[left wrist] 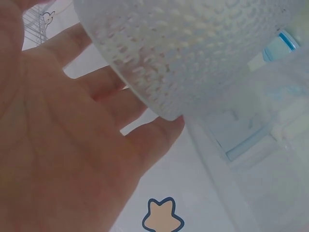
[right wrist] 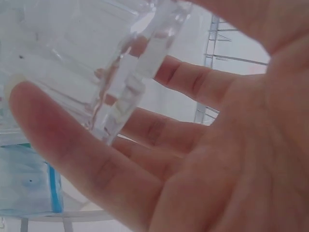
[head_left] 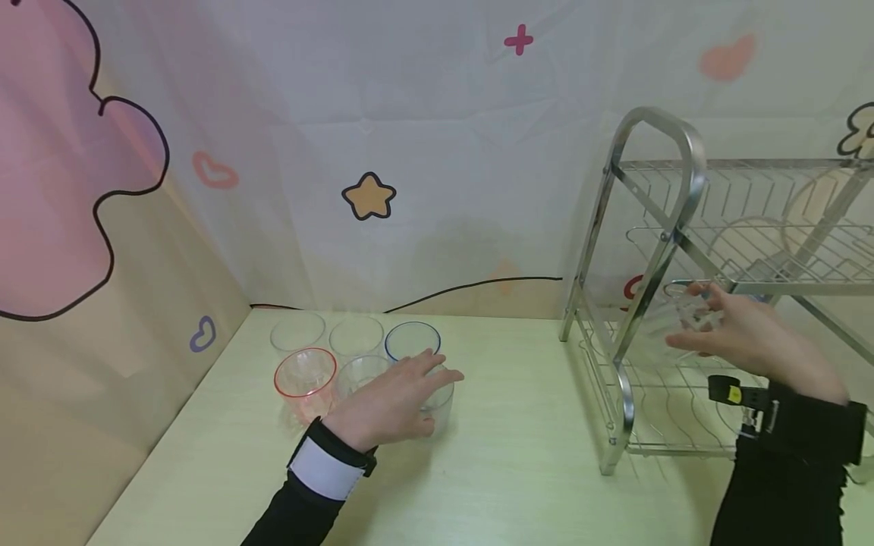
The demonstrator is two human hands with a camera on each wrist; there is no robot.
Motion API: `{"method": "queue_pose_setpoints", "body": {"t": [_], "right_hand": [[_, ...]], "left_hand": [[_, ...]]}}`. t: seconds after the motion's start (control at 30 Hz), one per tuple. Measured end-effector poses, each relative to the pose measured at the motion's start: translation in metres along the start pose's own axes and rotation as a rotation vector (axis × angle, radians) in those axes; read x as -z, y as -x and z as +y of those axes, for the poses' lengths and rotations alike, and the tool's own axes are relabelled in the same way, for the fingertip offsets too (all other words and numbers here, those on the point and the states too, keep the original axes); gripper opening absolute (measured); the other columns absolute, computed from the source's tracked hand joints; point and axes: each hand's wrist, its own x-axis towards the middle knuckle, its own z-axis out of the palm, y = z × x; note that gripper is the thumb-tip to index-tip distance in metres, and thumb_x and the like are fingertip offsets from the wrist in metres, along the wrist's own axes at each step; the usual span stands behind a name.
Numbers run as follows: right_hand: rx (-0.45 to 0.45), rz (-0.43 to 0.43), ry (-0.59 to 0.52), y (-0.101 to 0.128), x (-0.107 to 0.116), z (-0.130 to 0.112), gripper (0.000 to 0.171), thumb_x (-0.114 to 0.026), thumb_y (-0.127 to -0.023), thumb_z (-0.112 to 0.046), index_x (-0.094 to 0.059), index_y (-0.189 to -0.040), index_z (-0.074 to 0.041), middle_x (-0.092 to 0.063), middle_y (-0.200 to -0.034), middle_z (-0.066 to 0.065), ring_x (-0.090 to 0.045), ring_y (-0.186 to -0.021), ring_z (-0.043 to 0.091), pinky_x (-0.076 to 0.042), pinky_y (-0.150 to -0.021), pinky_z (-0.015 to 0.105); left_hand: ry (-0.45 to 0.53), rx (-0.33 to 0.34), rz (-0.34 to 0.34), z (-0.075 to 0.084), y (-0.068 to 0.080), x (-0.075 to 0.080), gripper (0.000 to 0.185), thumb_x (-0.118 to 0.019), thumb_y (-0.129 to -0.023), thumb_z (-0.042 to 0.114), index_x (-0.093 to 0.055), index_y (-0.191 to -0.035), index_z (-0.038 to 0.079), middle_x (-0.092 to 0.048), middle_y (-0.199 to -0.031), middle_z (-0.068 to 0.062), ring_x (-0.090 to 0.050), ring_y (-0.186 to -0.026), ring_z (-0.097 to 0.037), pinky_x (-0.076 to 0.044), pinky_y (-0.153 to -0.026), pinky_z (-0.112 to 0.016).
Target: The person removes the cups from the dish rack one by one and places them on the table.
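Note:
Several plastic cups stand in a cluster at the back left of the pale table (head_left: 519,455): a red-rimmed cup (head_left: 305,377), a blue-rimmed cup (head_left: 413,340) and clear ones (head_left: 297,331). My left hand (head_left: 399,400) reaches over the nearest one, a clear dimpled cup (head_left: 442,403), with thumb and fingers around its side. The left wrist view shows that cup (left wrist: 193,48) against my fingertips (left wrist: 164,128). My right hand (head_left: 740,335) holds a clear ribbed glass (head_left: 685,313) inside the lower tier of a metal dish rack (head_left: 655,227). Its fingers (right wrist: 96,169) are curled round the glass (right wrist: 82,58).
The two-tier chrome rack fills the right side, its front post (head_left: 617,425) near the table's middle. A patterned sheet (head_left: 410,152) covers the back and left walls. A round plate (head_left: 751,243) shows faintly behind the rack's wires.

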Motion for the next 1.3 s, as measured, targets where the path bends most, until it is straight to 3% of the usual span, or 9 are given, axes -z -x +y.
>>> {"method": "queue_pose_setpoints", "body": {"t": [0.1, 0.27, 0.43, 0.57, 0.73, 0.9, 1.1, 1.23, 1.3], "right_hand": [[0.017, 0.009, 0.02, 0.002, 0.002, -0.001, 0.092, -0.066, -0.089, -0.052, -0.025, -0.145, 0.008, -0.041, -0.131, 0.044, -0.065, -0.082, 0.033, -0.047, -0.056, 0.038], [0.004, 0.019, 0.062, 0.009, 0.008, -0.003, 0.093, -0.064, -0.089, -0.055, -0.033, -0.139, 0.017, -0.057, -0.118, 0.038, -0.068, -0.078, 0.032, -0.049, -0.055, 0.037], [-0.01, 0.051, 0.085, 0.017, 0.011, -0.006, 0.091, -0.065, -0.089, -0.054, -0.04, -0.13, 0.023, -0.061, -0.11, 0.037, -0.061, -0.064, 0.021, -0.042, -0.049, 0.033], [-0.022, 0.081, 0.062, 0.021, 0.012, -0.009, 0.093, -0.068, -0.088, -0.05, -0.037, -0.129, 0.027, -0.062, -0.105, 0.038, -0.057, -0.061, 0.02, -0.041, -0.049, 0.034], [-0.063, 0.092, 0.074, 0.029, 0.017, -0.012, 0.103, -0.068, -0.086, -0.054, -0.03, -0.131, 0.03, -0.065, -0.094, 0.034, -0.055, -0.057, 0.022, -0.043, -0.05, 0.037], [-0.09, 0.09, 0.06, 0.037, 0.021, -0.014, 0.102, -0.068, -0.086, -0.056, -0.03, -0.133, 0.027, -0.064, -0.093, 0.034, -0.056, -0.066, 0.031, -0.043, -0.05, 0.035], [-0.091, 0.117, 0.039, 0.043, 0.022, -0.013, 0.097, -0.071, -0.086, -0.051, -0.033, -0.128, 0.027, -0.058, -0.103, 0.038, -0.051, -0.096, 0.059, -0.051, -0.061, 0.052], [-0.081, 0.136, 0.03, 0.047, 0.02, -0.015, 0.095, -0.071, -0.086, -0.051, -0.031, -0.135, 0.02, -0.044, -0.119, 0.043, -0.046, -0.102, 0.061, -0.048, -0.068, 0.06], [-0.08, 0.144, 0.008, 0.05, 0.019, -0.017, 0.095, -0.071, -0.086, -0.05, -0.029, -0.139, 0.016, -0.039, -0.123, 0.043, -0.047, -0.102, 0.059, -0.049, -0.066, 0.058]], "left_hand": [[-0.002, 0.009, -0.016, 0.0, 0.0, 0.0, 0.062, -0.063, -0.078, 0.003, -0.054, -0.138, 0.015, -0.041, -0.148, -0.019, -0.035, -0.138, -0.035, -0.026, -0.113, -0.05], [-0.001, 0.027, -0.033, 0.0, 0.0, 0.0, 0.064, -0.069, -0.08, 0.008, -0.051, -0.141, 0.016, -0.038, -0.15, -0.019, -0.032, -0.14, -0.036, -0.023, -0.114, -0.05], [0.01, 0.039, -0.044, 0.001, 0.0, 0.001, 0.074, -0.081, -0.08, 0.026, -0.047, -0.144, 0.016, -0.035, -0.152, -0.019, -0.028, -0.142, -0.037, -0.021, -0.115, -0.05], [0.034, 0.059, -0.046, 0.002, -0.001, 0.001, 0.086, -0.085, -0.073, 0.04, -0.045, -0.146, 0.018, -0.032, -0.154, -0.017, -0.024, -0.144, -0.034, -0.02, -0.115, -0.048], [0.054, 0.061, -0.041, 0.002, -0.001, 0.002, 0.092, -0.086, -0.069, 0.045, -0.044, -0.147, 0.02, -0.029, -0.156, -0.016, -0.021, -0.145, -0.032, -0.018, -0.116, -0.046], [0.053, 0.04, -0.025, 0.002, -0.002, 0.003, 0.094, -0.085, -0.068, 0.048, -0.044, -0.148, 0.019, -0.029, -0.156, -0.017, -0.02, -0.145, -0.035, -0.018, -0.116, -0.048], [0.041, 0.023, -0.007, 0.003, -0.002, 0.004, 0.095, -0.085, -0.067, 0.051, -0.044, -0.148, 0.02, -0.029, -0.156, -0.015, -0.023, -0.144, -0.033, -0.018, -0.116, -0.048], [0.043, 0.005, 0.009, 0.003, -0.002, 0.006, 0.096, -0.084, -0.067, 0.052, -0.044, -0.148, 0.019, -0.029, -0.156, -0.015, -0.023, -0.144, -0.033, -0.018, -0.116, -0.049], [0.046, -0.002, 0.016, 0.004, -0.002, 0.006, 0.096, -0.084, -0.068, 0.052, -0.043, -0.148, 0.019, -0.029, -0.156, -0.015, -0.022, -0.144, -0.033, -0.019, -0.115, -0.05]]}}
